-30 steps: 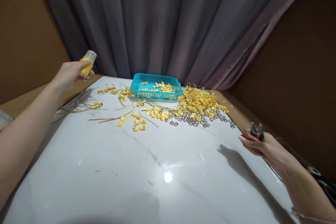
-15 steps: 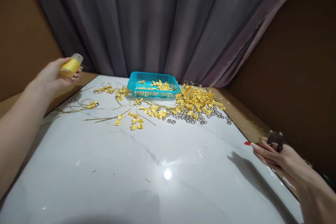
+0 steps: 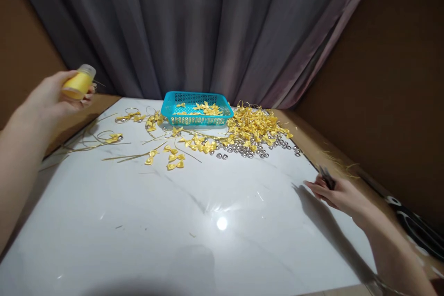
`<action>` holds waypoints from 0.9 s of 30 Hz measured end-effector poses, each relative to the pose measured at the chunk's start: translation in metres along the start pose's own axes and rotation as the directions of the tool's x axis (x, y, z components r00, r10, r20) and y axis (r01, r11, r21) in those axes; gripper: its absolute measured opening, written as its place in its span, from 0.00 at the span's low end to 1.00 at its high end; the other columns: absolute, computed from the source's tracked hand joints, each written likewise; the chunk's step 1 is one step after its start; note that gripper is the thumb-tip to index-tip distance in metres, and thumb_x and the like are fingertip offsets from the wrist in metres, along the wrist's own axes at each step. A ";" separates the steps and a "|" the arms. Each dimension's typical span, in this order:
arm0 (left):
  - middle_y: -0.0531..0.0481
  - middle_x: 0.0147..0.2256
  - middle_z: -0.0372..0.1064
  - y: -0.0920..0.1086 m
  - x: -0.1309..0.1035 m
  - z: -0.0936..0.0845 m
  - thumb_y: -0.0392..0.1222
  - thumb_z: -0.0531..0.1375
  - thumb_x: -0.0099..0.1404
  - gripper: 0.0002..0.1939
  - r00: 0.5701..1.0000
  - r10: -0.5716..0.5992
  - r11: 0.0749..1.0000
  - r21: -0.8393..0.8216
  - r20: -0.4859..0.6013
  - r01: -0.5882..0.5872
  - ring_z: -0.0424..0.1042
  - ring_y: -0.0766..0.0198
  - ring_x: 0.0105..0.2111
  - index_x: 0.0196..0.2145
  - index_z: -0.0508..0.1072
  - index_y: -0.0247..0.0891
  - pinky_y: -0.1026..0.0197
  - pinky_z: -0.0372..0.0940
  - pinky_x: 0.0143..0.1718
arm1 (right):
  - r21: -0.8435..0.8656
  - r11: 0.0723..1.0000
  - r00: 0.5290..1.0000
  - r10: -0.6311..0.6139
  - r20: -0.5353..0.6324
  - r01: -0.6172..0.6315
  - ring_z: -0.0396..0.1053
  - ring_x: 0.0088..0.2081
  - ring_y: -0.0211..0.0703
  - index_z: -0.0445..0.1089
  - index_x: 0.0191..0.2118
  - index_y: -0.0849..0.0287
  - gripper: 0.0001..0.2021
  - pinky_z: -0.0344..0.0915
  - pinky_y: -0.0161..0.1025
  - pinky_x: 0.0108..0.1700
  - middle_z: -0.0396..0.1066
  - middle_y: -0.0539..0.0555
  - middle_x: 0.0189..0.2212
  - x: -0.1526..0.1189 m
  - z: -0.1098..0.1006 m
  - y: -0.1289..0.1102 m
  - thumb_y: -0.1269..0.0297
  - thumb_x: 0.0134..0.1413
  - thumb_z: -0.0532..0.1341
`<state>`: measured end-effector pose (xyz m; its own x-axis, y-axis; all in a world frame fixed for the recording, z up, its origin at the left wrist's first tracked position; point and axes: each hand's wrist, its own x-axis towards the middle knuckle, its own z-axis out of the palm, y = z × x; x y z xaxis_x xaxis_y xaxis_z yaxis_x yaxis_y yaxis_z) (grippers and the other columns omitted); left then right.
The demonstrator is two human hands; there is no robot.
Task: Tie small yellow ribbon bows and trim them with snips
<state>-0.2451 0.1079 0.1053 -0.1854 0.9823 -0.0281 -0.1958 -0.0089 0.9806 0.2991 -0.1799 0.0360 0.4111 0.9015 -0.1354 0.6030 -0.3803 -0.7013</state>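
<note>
Left of the basket (image 3: pixel 194 120), the left hand (image 3: pixel 52 95) wraps its fingers round a yellow cylinder (image 3: pixel 78 84); rightward, the right hand (image 3: pixel 343 195) clutches pliers (image 3: pixel 327 179), I think; slackened fingers could drop them

The person's left hand (image 3: pixel 57 95) and right hand (image 3: pixel 329 193) are ungloved and slender-fingered, the left forearm (image 3: pixel 21 162) and right forearm (image 3: pixel 386 238) are sleeveless along their visible length, and a thin, pale chain bracelet (image 3: pixel 380 283) lies at the right forearm's near end.
</note>
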 end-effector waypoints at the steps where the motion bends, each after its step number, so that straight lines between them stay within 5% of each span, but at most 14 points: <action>1: 0.47 0.25 0.64 0.001 -0.002 0.002 0.38 0.49 0.64 0.10 1.000 -0.003 1.000 0.006 0.012 0.003 0.62 0.63 0.26 0.34 0.69 0.38 0.67 0.56 0.16 | -0.069 0.997 0.999 -0.046 0.010 0.047 0.51 0.19 0.36 0.51 0.19 0.55 0.19 0.48 0.35 0.22 0.55 0.48 0.16 0.002 0.004 -0.006 0.52 0.42 0.62; 6: 0.46 0.27 0.63 0.015 -0.025 0.025 0.38 0.49 0.64 0.11 0.988 0.000 0.997 -0.073 0.152 0.011 0.62 0.66 0.24 0.37 0.70 0.34 0.68 0.59 0.17 | -0.166 0.938 0.952 -0.290 0.098 0.303 0.52 0.21 0.36 0.53 0.19 0.56 0.17 0.50 0.34 0.24 0.56 0.46 0.16 0.013 0.044 -0.061 0.54 0.41 0.62; 11: 0.46 0.31 0.65 0.027 -0.064 0.054 0.41 0.52 0.64 0.11 0.967 0.043 0.994 -0.105 0.250 -0.017 0.65 0.67 0.27 0.39 0.70 0.32 0.65 0.68 0.27 | 0.050 0.812 0.798 -0.581 0.157 0.582 0.65 0.32 0.46 0.67 0.26 0.57 0.11 0.58 0.41 0.34 0.70 0.53 0.28 0.035 0.112 -0.136 0.58 0.40 0.67; 13: 0.46 0.33 0.66 0.029 -0.077 0.063 0.41 0.53 0.63 0.11 0.966 0.052 0.994 -0.103 0.254 -0.026 0.67 0.67 0.28 0.39 0.70 0.32 0.62 0.70 0.33 | 0.238 0.747 0.742 -0.658 0.130 0.621 0.65 0.41 0.53 0.70 0.35 0.56 0.17 0.59 0.47 0.41 0.71 0.56 0.38 0.048 0.143 -0.166 0.61 0.35 0.70; 16: 0.48 0.29 0.64 0.030 -0.089 0.070 0.42 0.53 0.64 0.11 0.958 0.044 0.989 -0.148 0.283 -0.002 0.68 0.66 0.30 0.38 0.69 0.31 0.56 0.69 0.42 | 0.463 0.747 0.727 -0.631 0.270 0.477 0.65 0.42 0.49 0.68 0.44 0.58 0.27 0.61 0.44 0.41 0.68 0.58 0.46 0.064 0.186 -0.207 0.63 0.32 0.72; 19: 0.49 0.25 0.62 0.030 -0.090 0.069 0.42 0.53 0.64 0.11 0.952 -0.005 0.980 -0.186 0.307 0.065 0.71 0.61 0.35 0.38 0.68 0.32 0.52 0.68 0.45 | 0.688 0.686 0.659 -0.633 0.406 0.236 0.60 0.25 0.34 0.66 0.45 0.58 0.27 0.56 0.34 0.22 0.67 0.57 0.48 0.070 0.217 -0.240 0.61 0.35 0.71; 24: 0.49 0.27 0.66 0.026 -0.073 0.060 0.41 0.53 0.64 0.10 0.940 -0.086 0.930 -0.311 0.329 0.194 0.72 0.63 0.33 0.38 0.68 0.32 0.52 0.69 0.42 | 0.799 0.601 0.494 -0.703 0.511 0.030 0.39 0.15 0.26 0.67 0.36 0.60 0.11 0.35 0.31 0.14 0.71 0.49 0.27 0.069 0.241 -0.268 0.61 0.46 0.65; 26: 0.47 0.30 0.68 0.023 -0.065 0.057 0.39 0.52 0.64 0.08 0.942 -0.104 0.904 -0.365 0.320 0.224 0.70 0.68 0.27 0.38 0.67 0.33 0.54 0.70 0.38 | 0.818 0.575 0.514 -0.708 0.484 0.021 0.38 0.14 0.27 0.67 0.30 0.60 0.08 0.34 0.32 0.14 0.65 0.46 0.18 0.071 0.245 -0.272 0.60 0.49 0.63; 27: 0.47 0.30 0.69 0.021 -0.062 0.056 0.39 0.52 0.64 0.09 0.937 -0.121 0.892 -0.379 0.327 0.247 0.69 0.69 0.25 0.39 0.67 0.32 0.55 0.70 0.37 | 0.836 0.548 0.566 -0.696 0.441 0.023 0.38 0.14 0.27 0.67 0.28 0.60 0.10 0.33 0.32 0.14 0.62 0.45 0.17 0.074 0.247 -0.275 0.59 0.50 0.62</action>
<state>-0.1838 0.0575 0.1389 0.1647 0.9830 -0.0813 -0.5851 0.1637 0.7942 -0.0050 0.0423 0.0461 -0.4885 0.8665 0.1024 -0.2315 -0.0156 -0.9727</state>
